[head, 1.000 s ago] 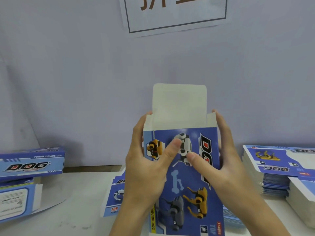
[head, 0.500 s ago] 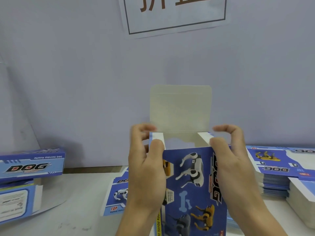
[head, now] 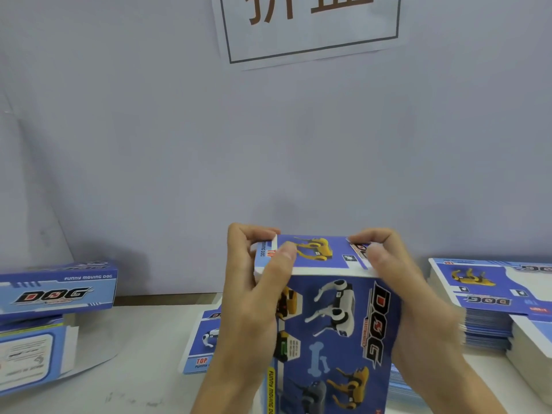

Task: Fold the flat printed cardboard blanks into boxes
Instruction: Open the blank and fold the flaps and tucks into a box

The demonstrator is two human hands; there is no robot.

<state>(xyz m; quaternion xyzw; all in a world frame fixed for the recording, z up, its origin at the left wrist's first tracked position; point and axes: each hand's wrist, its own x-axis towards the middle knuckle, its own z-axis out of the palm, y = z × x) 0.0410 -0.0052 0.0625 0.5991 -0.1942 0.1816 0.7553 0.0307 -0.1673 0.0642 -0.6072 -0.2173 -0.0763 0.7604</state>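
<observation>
Box (head: 331, 324) upright between both hands' grip, apparently closed.

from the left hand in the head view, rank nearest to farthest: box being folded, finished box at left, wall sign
1. box being folded, gripped by the left hand
2. finished box, on the table's left edge
3. wall sign, top centre

box (head: 331, 333): blue, printed with white, yellow and grey robot dogs, a pale blue bone, black-and-red "DOG"
top flap (head: 313, 252): blue, yellow dog
folded boxes (head: 56, 291) left of box: blue, white trim
flat blanks (head: 490, 294) right of box: blue-and-white print
wall (head: 149, 144): pale grey-lilac
</observation>
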